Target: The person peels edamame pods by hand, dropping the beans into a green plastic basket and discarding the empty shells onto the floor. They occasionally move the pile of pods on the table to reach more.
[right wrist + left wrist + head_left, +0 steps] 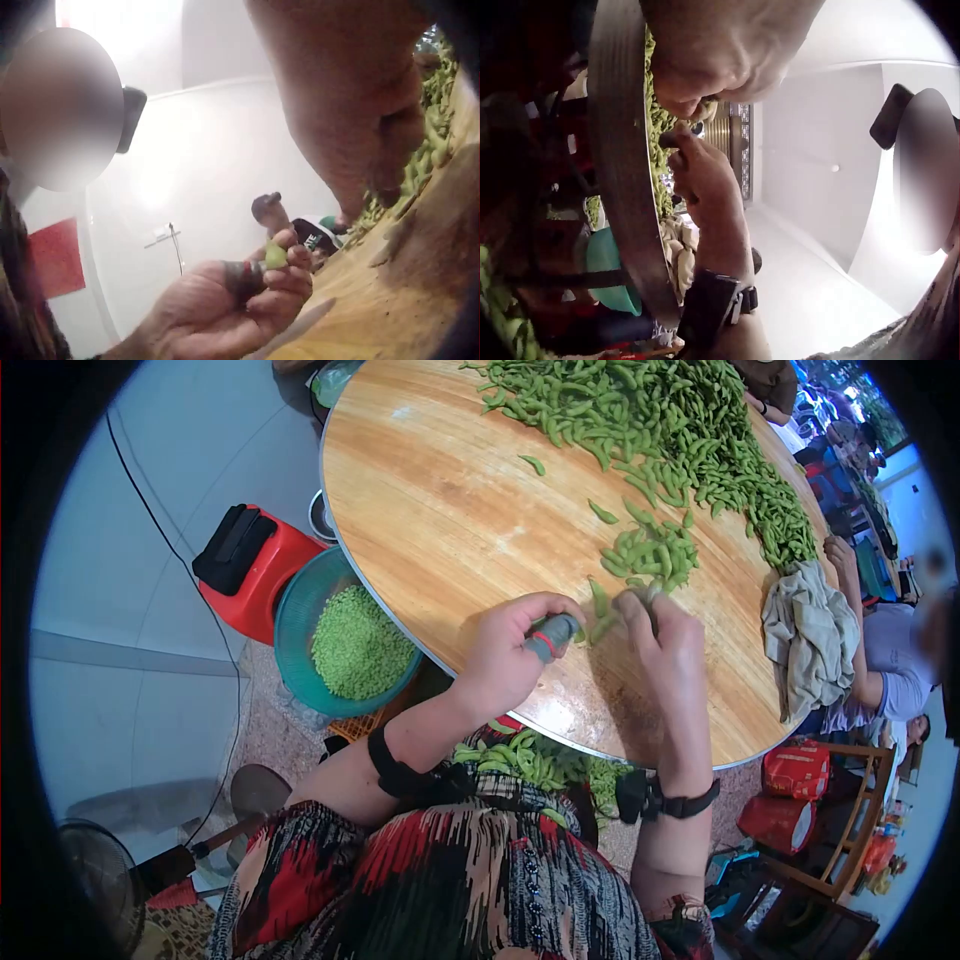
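In the head view my left hand (505,658) is raised above the near part of the round wooden table (430,510). It pinches a green soybean pod (276,256), clearest in the right wrist view. A grey sleeve (552,636) with a red band covers its thumb. My right hand (668,645) reaches down with bent fingers to the near side of a small heap of soybean pods (640,550). Its fingertips overlap the closest pods, and I cannot tell whether they hold one. A few loose pods (598,598) lie between the hands.
A large pile of pods (640,410) covers the table's far side. Left of the table, a teal basket (285,645) contains shelled beans (355,645), beside a red stool (265,565). A crumpled cloth (810,630) lies at the right edge. More pods (525,753) are by my lap.
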Demonstrator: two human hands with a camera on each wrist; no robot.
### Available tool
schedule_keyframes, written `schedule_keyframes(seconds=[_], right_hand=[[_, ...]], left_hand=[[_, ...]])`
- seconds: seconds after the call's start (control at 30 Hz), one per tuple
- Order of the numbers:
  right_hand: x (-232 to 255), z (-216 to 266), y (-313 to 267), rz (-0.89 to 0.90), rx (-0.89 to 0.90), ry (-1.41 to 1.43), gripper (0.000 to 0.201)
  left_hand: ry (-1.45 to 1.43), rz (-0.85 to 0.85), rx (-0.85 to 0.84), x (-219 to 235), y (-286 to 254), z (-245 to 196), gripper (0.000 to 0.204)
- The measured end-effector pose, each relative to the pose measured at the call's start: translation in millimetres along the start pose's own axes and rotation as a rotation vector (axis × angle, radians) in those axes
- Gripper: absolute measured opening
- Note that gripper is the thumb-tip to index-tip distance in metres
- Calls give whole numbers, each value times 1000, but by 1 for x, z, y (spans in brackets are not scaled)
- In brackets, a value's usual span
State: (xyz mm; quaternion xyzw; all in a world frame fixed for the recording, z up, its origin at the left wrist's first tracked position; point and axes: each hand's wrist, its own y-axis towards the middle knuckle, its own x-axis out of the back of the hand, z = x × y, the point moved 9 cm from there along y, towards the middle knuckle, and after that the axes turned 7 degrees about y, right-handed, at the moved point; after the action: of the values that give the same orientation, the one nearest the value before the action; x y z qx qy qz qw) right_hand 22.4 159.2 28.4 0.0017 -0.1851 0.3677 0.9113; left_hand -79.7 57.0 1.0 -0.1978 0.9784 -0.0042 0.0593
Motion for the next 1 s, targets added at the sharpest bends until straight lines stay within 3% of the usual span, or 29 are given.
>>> schedule_keyframes(seconds=[0.07, 0.13, 0.2, 0.3, 0.37, 0.4, 0.43, 0.47, 0.5, 0.57, 0.6, 0.73, 0.8, 1.0], right_hand=[[5, 36, 7, -202, 212, -692, 22], [-7, 38, 11, -144, 220, -795, 22], [-15, 34, 15, -82, 225, -900, 22], [-10, 28, 14, -136, 318, -866, 21], [8, 9, 13, -121, 193, -371, 21], [6, -8, 10, -14, 17, 11, 19], [7, -7, 2, -15, 14, 10, 19], [-5, -18, -9, 110, -198, 397, 17], [-22, -21, -25, 236, -408, 785, 16], [-30, -16, -38, 263, -415, 858, 15], [-31, -14, -42, 295, -384, 905, 14], [-29, -4, -57, 264, -258, 780, 24], [-27, 1, -61, 261, -216, 712, 32], [-26, -8, -66, 296, -250, 800, 29]], left_hand=[[-8, 16, 12, 3, -3, 7, 20], [-16, 27, 20, 5, -5, 5, 20], [396, 402, -23, -26, -16, 0, 18], [414, 380, -108, -32, -26, -16, 17], [406, 329, -54, -27, -20, -13, 27], [202, 238, -12, -20, -12, -13, 31], [0, 147, 31, -13, -7, -10, 36], [-250, 214, 131, -18, -8, -3, 43], [-249, 215, 132, -19, -6, -3, 43], [-539, 368, 194, -40, -7, -4, 41], [-567, 395, 151, -43, -5, -5, 31], [-618, 270, 109, -38, 0, 1, 18], [-513, 167, 125, -32, 3, 1, 9], [-164, 29, 38, -27, 2, -10, 9]])
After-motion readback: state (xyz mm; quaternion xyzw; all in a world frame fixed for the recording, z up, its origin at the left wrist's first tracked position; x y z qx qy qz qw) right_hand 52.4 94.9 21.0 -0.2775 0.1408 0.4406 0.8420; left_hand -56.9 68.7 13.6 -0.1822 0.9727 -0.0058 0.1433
